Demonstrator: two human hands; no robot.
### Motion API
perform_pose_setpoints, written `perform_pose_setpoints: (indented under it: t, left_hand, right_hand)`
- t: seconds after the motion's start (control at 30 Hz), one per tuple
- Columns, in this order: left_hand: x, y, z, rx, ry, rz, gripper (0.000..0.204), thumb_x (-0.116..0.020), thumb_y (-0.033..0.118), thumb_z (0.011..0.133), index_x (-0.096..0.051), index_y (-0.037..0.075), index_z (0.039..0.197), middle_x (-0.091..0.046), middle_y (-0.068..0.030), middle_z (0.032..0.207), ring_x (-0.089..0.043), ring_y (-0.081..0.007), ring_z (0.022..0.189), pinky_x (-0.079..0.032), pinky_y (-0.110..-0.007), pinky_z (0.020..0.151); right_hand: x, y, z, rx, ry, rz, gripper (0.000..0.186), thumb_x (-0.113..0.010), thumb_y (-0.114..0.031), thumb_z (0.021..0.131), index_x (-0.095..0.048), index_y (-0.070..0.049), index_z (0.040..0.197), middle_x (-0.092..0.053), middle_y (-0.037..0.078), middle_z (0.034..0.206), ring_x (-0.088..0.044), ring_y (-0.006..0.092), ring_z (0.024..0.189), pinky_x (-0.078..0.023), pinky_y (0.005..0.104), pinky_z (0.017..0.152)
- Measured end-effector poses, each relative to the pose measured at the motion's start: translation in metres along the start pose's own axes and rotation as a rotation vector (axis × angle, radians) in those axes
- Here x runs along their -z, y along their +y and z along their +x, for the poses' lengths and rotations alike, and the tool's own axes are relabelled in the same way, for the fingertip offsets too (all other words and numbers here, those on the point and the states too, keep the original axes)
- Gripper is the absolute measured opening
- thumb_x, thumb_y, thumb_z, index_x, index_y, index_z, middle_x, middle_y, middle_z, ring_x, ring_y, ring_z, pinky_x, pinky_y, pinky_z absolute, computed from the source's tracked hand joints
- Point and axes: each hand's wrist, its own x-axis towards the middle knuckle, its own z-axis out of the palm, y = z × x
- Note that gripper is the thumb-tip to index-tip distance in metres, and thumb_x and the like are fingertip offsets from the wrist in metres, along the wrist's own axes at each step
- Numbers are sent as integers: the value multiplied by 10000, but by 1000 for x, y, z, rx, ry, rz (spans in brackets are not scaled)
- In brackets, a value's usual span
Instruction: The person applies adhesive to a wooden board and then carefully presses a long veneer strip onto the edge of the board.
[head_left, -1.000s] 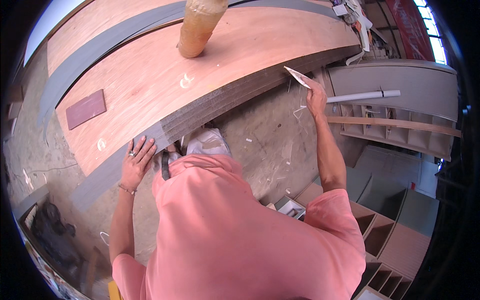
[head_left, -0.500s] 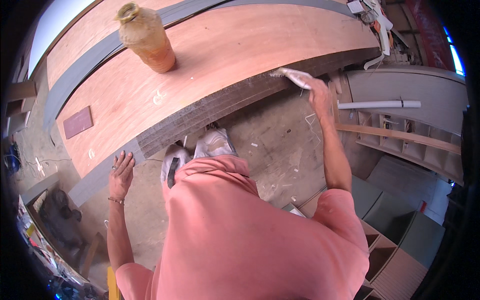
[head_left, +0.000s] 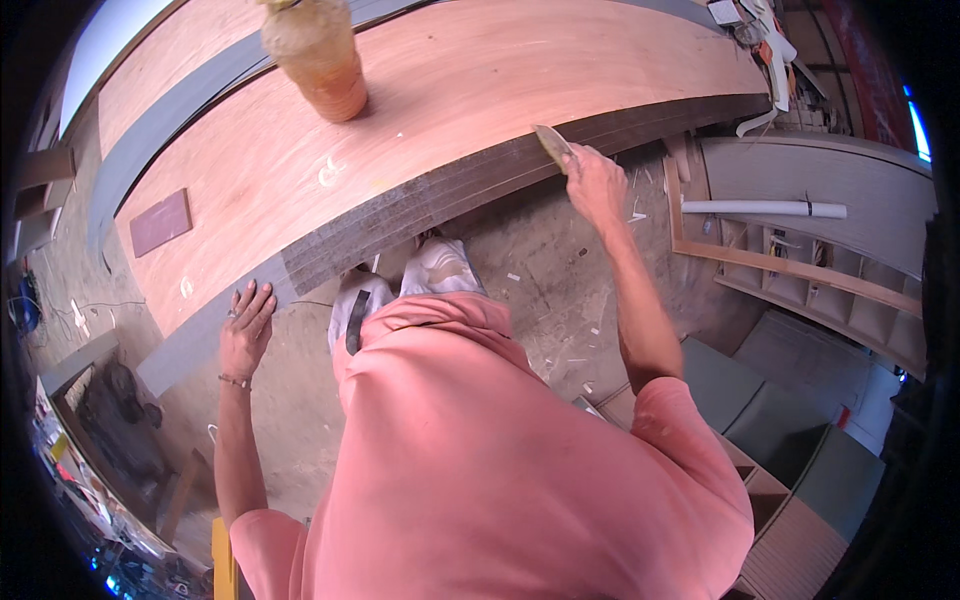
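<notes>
My right hand [head_left: 596, 182] is closed around a flat, pale, glue-stained brush [head_left: 552, 147]. The brush's tip rests at the top of the dark layered front edge [head_left: 400, 212] of a stack of boards; the exact contact is hard to make out. My left hand [head_left: 247, 325] lies with fingers stretched out on a grey strip [head_left: 190, 350] at the stack's near left corner. On the wooden top panel [head_left: 460, 95] stands a yellow-stained plastic bottle [head_left: 322, 75], its upper end cut off by the picture's edge.
A maroon rectangular block [head_left: 160, 222] lies on the panel's left end. To the right are a white tube [head_left: 765, 208] and a compartmented wooden frame [head_left: 800, 275]. Green and wooden boxes [head_left: 780, 430] stand at the lower right. Scraps litter the concrete floor [head_left: 545, 300].
My right hand has moved left along the board edge, and the brush is now tilted more upright. My left hand stays on the grey strip. The view has shifted slightly.
</notes>
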Motion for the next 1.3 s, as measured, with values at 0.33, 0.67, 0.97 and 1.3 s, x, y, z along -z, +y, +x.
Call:
perform_pose_setpoints:
  t: [0.33,0.67,0.97,1.3]
  left_hand:
    - [-3,-13,-13,-7,42,-71,454,-765,70,832,-743,159,1277,-652,0,1452,-547,-265,1419,-346,-574,1232]
    - [-10,-26,-23,-40,78,-161,495,-738,150,863,-700,209,1353,-602,58,1510,-488,-226,1466,-295,-543,1270]
    - [-18,-28,-24,-68,81,-154,489,-728,122,893,-683,185,1375,-582,38,1533,-477,-237,1477,-293,-545,1265]
    - [-15,-37,-34,-144,66,-41,468,-752,177,902,-674,162,1363,-576,3,1539,-481,-239,1475,-321,-534,1251]
  right_hand:
    - [-26,-154,-64,134,-49,34,263,-612,-227,1004,-725,-116,1214,-721,160,1020,-704,398,944,-557,522,815]
    - [-54,-309,-137,309,-124,97,263,-615,-187,992,-729,-117,1218,-702,124,964,-707,356,893,-569,488,760]
    - [-60,-325,-184,613,-134,66,305,-635,-132,914,-739,-152,1199,-652,44,879,-659,265,817,-562,446,686]
    - [21,-265,-145,183,-186,1077,283,-677,-178,1021,-725,35,1201,-782,120,1077,-709,158,963,-562,327,879]
